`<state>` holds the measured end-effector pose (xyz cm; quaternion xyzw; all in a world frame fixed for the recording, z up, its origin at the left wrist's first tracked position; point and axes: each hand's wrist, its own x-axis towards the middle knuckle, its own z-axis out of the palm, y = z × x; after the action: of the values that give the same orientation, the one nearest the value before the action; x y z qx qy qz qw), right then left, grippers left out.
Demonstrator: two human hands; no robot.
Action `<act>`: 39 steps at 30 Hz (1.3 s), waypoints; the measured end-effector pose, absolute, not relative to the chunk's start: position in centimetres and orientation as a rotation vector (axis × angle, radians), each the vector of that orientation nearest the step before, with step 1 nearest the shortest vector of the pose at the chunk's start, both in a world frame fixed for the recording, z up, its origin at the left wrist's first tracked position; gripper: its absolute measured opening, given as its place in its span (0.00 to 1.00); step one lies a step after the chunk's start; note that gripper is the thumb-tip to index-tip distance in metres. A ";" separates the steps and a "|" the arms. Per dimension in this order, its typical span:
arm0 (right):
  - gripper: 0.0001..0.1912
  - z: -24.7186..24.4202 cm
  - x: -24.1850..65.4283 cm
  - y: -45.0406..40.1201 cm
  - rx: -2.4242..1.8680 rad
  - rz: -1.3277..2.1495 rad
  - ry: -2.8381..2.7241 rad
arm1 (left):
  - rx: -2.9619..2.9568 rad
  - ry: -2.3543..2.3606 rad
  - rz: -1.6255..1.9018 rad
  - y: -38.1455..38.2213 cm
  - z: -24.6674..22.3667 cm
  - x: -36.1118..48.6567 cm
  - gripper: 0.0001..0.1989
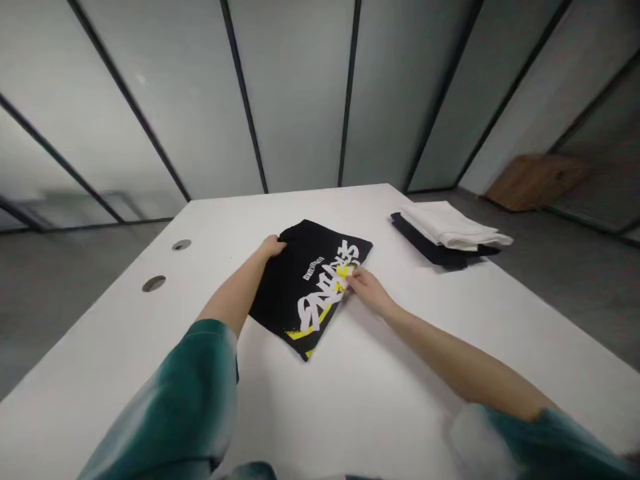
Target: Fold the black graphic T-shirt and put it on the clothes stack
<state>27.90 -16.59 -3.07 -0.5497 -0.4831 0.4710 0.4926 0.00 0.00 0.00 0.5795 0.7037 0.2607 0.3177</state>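
Note:
A black cloth (285,287) with white lettering and yellow marks, folded into a rough rectangle, is held at a slant over the white table (300,413). My left hand (273,246) grips its upper left edge, with the fingers partly hidden behind the fabric. On the opposite side, my right hand (361,283) pinches the right edge beside the lettering. Both hands are closed on the cloth. Whether its lower side rests on the table is hard to tell.
Folded white cloth (445,223) lies on dark folded cloth (425,245) at the table's right edge. Two round holes (181,245) (154,283) are in the tabletop at left. Behind stand frosted panels (300,93); a brown wooden object (537,181) is on the floor at right.

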 end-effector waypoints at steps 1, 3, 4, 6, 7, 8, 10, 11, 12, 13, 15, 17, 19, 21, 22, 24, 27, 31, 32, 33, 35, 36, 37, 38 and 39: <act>0.16 -2.9 27.6 -16.8 -1.299 1.201 -1.094 | 1.500 1.818 0.700 -0.2 0.1 -0.5 0.10; 0.17 -2.6 27.2 -16.9 -1.241 1.257 -0.958 | 1.432 1.737 0.762 -0.7 0.5 -1.4 0.12; 0.17 -2.4 27.1 -16.9 -1.219 1.257 -0.902 | 1.390 1.688 0.809 -0.9 0.7 -1.8 0.13; 0.17 -2.1 27.2 -16.5 -1.196 1.201 -0.803 | 1.265 1.557 0.945 -1.3 1.4 -2.4 0.17; 0.17 -1.8 27.3 -16.2 -1.184 1.150 -0.780 | 1.211 1.501 1.014 -1.6 1.9 -2.6 0.20; 0.17 -1.4 27.5 -15.9 -1.166 1.092 -0.773 | 1.170 1.449 1.079 -1.8 2.5 -2.8 0.23; 0.17 -0.4 28.1 -15.2 -1.112 0.977 -0.800 | 1.150 1.338 1.179 -2.3 4.0 -3.2 0.27; 0.18 0.3 28.3 -14.9 -1.079 0.929 -0.825 | 1.173 1.276 1.210 -2.6 4.9 -3.4 0.27; 0.18 1.0 28.6 -14.5 -1.045 0.887 -0.854 | 1.210 1.213 1.231 -2.9 5.9 -3.6 0.25; 0.19 1.9 28.8 -14.2 -1.012 0.853 -0.882 | 1.252 1.155 1.249 -3.1 6.9 -3.8 0.22; 0.19 3.9 29.2 -13.5 -0.962 0.811 -0.914 | 1.325 1.067 1.287 -3.6 8.9 -4.1 0.17; 0.17 5.8 29.4 -12.8 -0.943 0.812 -0.889 | 1.376 1.017 1.336 -3.9 10.7 -4.3 0.15; 0.15 7.2 29.6 -12.1 -0.951 0.862 -0.827 | 1.406 0.993 1.388 -4.1 12.0 -4.5 0.14; 0.14 7.9 29.6 -11.6 -0.976 0.929 -0.784 | 1.419 0.988 1.422 -4.1 12.7 -4.6 0.13; 0.14 8.0 29.7 -11.4 -0.989 0.952 -0.781 | 1.424 0.992 1.429 -4.1 12.8 -4.6 0.13; 0.14 7.8 29.7 -11.0 -1.005 0.954 -0.806 | 1.436 1.010 1.425 -4.0 12.6 -4.7 0.12; 0.13 7.1 29.7 -10.1 -1.013 0.855 -0.894 | 1.467 1.045 1.420 -3.3 11.8 -4.9 0.09; 0.11 6.9 29.7 -7.0 -1.049 0.678 -1.025 | 1.532 1.128 1.452 -0.6 11.2 -4.8 0.05; 0.11 7.2 29.8 -5.9 -1.072 0.640 -1.048 | 1.550 1.157 1.470 0.2 11.3 -4.7 0.05; 0.11 7.5 30.0 -4.7 -1.097 0.604 -1.067 | 1.568 1.181 1.493 1.1 11.6 -4.5 0.04; 0.11 8.6 30.4 -2.5 -1.124 0.534 -1.098 | 1.617 1.189 1.549 2.5 12.5 -4.3 0.05; 0.12 9.2 30.7 -1.6 -1.117 0.496 -1.118 | 1.651 1.171 1.579 2.8 13.1 -4.1 0.06; 0.12 9.7 30.9 -1.0 -1.099 0.458 -1.144 | 1.691 1.146 1.606 3.0 13.7 -4.0 0.07; 0.13 10.1 31.2 -0.8 -1.076 0.420 -1.176 | 1.735 1.121 1.628 2.8 14.3 -4.0 0.09; 0.14 10.3 31.5 -0.9 -1.057 0.387 -1.212 | 1.780 1.103 1.642 2.3 14.7 -4.0 0.10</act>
<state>31.51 -0.94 10.27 -0.4702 -0.5392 0.1723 0.6771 -3.97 2.29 14.69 0.6497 0.4025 0.5994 0.2380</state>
